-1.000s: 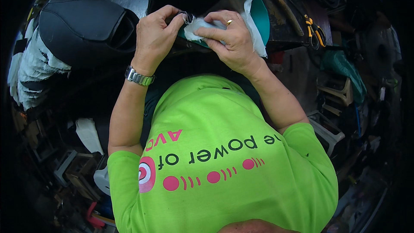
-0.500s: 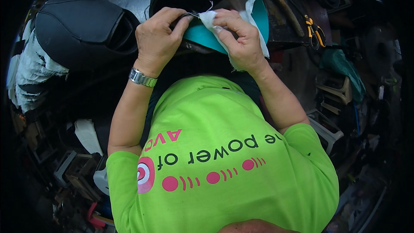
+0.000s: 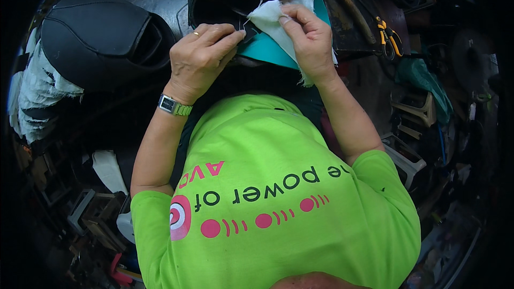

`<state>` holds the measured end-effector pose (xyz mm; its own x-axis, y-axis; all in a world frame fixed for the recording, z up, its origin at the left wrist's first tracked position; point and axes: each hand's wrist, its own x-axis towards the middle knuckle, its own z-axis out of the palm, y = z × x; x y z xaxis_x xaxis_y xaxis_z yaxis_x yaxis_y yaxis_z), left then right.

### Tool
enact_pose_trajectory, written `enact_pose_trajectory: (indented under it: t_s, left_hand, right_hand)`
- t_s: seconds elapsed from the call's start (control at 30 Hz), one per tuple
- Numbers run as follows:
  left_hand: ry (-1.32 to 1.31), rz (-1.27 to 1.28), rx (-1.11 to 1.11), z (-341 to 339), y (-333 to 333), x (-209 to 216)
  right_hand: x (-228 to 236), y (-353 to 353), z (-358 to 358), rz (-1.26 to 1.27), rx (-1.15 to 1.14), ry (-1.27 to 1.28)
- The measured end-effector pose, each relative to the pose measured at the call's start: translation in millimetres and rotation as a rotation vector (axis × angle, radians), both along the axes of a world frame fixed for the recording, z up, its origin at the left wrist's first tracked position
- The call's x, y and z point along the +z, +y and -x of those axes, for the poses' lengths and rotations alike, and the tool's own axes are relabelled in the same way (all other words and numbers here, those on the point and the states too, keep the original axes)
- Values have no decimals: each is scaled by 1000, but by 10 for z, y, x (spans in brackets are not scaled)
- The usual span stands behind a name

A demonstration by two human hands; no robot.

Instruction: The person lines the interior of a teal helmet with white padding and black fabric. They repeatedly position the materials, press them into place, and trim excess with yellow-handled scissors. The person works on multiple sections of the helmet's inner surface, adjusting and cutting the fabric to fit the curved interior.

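Observation:
My right hand (image 3: 310, 37) pinches the edge of a frayed white cloth (image 3: 270, 17) between thumb and fingers. The cloth lies partly over a curved teal sheet (image 3: 267, 51), part of a black, open-topped piece (image 3: 197, 1) on the bench. To its left, my left hand (image 3: 204, 56) is closed, thumb against fingers, with a fine white thread (image 3: 245, 23) at the fingertips. A small dark strip (image 3: 250, 34) shows beside those fingertips. The undersides of the left fingers are hidden.
A large rounded black cover (image 3: 96, 35) stands at the left above ragged white cloth (image 3: 43, 93). At the right lie a wooden-handled tool (image 3: 353, 10) and yellow-and-black pliers (image 3: 388, 37). Stools (image 3: 415, 109) and a green bag (image 3: 425, 83) are farther right.
My left hand has drawn down and right, turning so the watch face shows, and is farther from the cloth's corner. My right hand has shifted up slightly, lifting the cloth and uncovering more teal.

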<state>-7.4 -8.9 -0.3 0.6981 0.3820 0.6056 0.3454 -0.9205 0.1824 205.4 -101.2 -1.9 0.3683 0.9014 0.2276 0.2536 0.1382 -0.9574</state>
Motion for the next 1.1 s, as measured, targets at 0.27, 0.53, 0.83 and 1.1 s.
enact_pose_trajectory:
  t_s: [0.27, 0.53, 0.83, 1.1]
  left_hand:
    - [12, -120, 48, -103, -163, 67]
    - [-62, 161, 132, -90, -211, 58]
    - [-36, 196, 64, 37, -126, 280]
    - [342, -32, -41, 53, 24, 446]
  right_hand:
    - [-7, 9, -337, -74, 227, -38]
    - [-60, 11, -422, -93, 273, -21]
    - [82, -10, -347, -159, 540, -660]
    - [372, -199, -394, -250, 457, -447]
